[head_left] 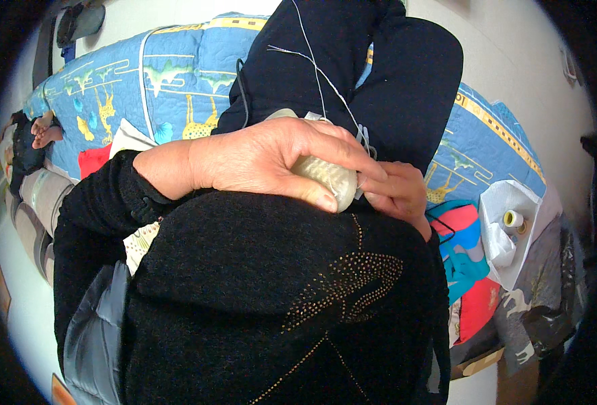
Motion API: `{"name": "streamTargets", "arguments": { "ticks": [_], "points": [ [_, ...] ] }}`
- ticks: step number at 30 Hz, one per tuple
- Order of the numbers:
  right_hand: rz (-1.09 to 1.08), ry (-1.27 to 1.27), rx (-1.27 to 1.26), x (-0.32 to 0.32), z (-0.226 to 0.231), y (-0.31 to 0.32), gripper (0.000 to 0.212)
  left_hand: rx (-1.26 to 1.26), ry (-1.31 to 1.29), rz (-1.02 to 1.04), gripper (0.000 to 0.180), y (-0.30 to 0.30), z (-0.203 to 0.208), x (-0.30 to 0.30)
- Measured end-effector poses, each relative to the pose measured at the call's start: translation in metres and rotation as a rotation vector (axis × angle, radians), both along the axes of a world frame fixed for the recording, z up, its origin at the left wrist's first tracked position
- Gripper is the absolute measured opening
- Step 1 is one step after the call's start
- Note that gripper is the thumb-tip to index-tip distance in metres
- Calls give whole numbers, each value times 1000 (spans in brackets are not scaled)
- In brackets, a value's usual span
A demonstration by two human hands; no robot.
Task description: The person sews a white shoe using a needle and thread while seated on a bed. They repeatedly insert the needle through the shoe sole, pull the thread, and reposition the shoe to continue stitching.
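My left hand is closed over a thick, cream-coloured shoe sole with a rounded end and rows of small stitch-like dimples. Its thumb presses along the near edge and its fingers cross the top. Close against the sole's right side is my right hand, its fingers bent and pinched together beside the left fingertips. Whatever those fingers pinch is hidden or too small to make out. White thread rises from the sole and trails across my dark trousers. One end of the sole shows beyond the left wrist.
A blue quilt with giraffe prints lies under my legs. At the right, a white open box holds a yellow-ended thread spool and white paper. Colourful cloth lies beside it. Another person's bare feet show at the far left.
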State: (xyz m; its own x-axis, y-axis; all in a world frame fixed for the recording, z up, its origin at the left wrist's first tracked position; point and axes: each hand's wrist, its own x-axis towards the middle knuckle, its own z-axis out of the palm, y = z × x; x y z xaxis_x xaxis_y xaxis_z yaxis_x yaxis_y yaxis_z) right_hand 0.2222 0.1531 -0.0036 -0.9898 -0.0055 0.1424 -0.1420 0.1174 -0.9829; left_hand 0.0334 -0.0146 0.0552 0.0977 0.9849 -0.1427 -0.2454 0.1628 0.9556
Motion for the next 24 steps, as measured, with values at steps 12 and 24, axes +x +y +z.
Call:
{"name": "streamTargets", "arguments": {
  "ticks": [12,24],
  "points": [
    [11,13,-8,-5,6,2,33,-17,-37,-5,50,2,0,1],
    [64,-4,-4,-13,17,6,31,-7,-49,-24,50,4,4,0]
  ]
}}
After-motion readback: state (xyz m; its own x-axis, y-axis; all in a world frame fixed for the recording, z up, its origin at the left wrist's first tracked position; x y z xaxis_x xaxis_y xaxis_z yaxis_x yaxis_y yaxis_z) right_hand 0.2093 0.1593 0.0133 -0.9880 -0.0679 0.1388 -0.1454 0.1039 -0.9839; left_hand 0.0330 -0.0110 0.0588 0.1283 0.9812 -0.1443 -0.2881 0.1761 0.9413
